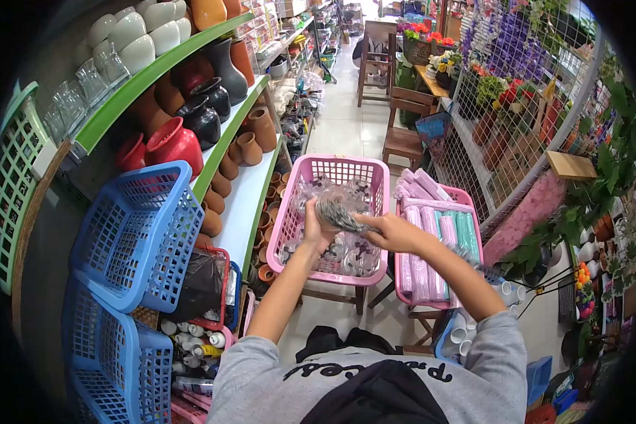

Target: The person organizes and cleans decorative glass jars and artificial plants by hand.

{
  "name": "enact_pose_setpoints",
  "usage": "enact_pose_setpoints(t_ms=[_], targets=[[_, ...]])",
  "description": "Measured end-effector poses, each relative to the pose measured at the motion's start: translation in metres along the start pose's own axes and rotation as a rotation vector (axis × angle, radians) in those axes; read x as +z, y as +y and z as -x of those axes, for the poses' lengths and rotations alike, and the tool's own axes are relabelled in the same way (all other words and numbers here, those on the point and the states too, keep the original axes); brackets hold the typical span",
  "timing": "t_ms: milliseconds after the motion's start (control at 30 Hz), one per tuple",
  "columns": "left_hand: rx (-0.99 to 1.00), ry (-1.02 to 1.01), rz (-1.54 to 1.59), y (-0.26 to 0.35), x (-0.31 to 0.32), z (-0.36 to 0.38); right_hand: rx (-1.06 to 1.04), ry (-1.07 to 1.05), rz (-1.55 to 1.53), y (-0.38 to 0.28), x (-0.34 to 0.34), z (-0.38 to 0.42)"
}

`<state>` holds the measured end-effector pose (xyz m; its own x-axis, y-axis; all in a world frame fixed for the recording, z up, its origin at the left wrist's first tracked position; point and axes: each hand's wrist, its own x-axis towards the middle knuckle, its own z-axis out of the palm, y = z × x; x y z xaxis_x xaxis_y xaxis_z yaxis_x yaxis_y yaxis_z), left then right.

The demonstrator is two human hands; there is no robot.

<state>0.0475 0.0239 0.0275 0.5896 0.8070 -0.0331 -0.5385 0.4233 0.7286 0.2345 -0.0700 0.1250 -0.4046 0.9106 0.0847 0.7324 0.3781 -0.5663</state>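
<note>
Above a pink basket (380, 266), my left hand (314, 230) is closed around a round item whose shape I cannot make out fully. My right hand (389, 233) grips the narrow end of a grey feathery duster (343, 218), its fluffy part against the item by my left hand. Inside the pink basket lie several clear plastic-wrapped items (360, 258) with dark bits. To the right, a second pink basket (463, 201) holds long packs (420, 265) in pink and teal.
Blue baskets (166, 244) are stacked at the left, beside shelves with green edges (141, 78) bearing pots and vases. A wooden chair (403, 138) and a white wire rack (498, 134) with flowers stand ahead on the right. Further up the aisle, a person is partly visible.
</note>
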Motion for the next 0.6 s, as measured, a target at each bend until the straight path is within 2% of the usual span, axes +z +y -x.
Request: enact_pose_setpoints(t_ms=[33,67,167,200,267,367,400,433,467,500,533,600], targets=[[-0.002,0.000,-0.003,0.005,0.008,0.006,-0.013,-0.101,0.058,0.006,-0.006,0.003],[0.013,0.038,-0.027,0.010,0.015,0.014,-0.011,-0.113,0.152,0.019,-0.007,0.004],[0.075,0.054,-0.179,0.008,0.027,0.019,0.118,-0.011,0.324,0.024,-0.019,0.000],[0.058,0.055,-0.147,0.004,0.024,0.013,0.117,-0.016,0.324,0.023,-0.012,-0.001],[0.039,0.095,-0.068,0.003,0.030,0.006,-0.027,0.185,0.050,0.018,0.009,-0.006],[0.082,0.050,-0.050,0.007,0.010,-0.010,-0.074,0.098,-0.097,0.011,0.016,0.003],[0.108,0.028,-0.107,0.016,0.018,-0.003,-0.074,0.097,-0.097,0.017,0.012,0.007],[0.108,0.028,-0.108,0.020,0.029,0.005,-0.063,0.025,0.034,0.028,0.005,0.011],[0.088,0.106,-0.148,0.022,0.040,0.014,-0.053,-0.048,0.166,0.036,-0.001,0.012],[0.068,0.184,-0.188,0.021,0.046,0.020,0.046,-0.020,0.246,0.035,-0.010,0.011],[0.047,0.096,-0.185,0.009,0.039,0.013,0.025,0.048,0.221,0.041,-0.010,0.008],[0.020,0.088,-0.172,0.000,0.027,0.004,0.036,0.107,0.133,0.042,-0.004,0.006]])
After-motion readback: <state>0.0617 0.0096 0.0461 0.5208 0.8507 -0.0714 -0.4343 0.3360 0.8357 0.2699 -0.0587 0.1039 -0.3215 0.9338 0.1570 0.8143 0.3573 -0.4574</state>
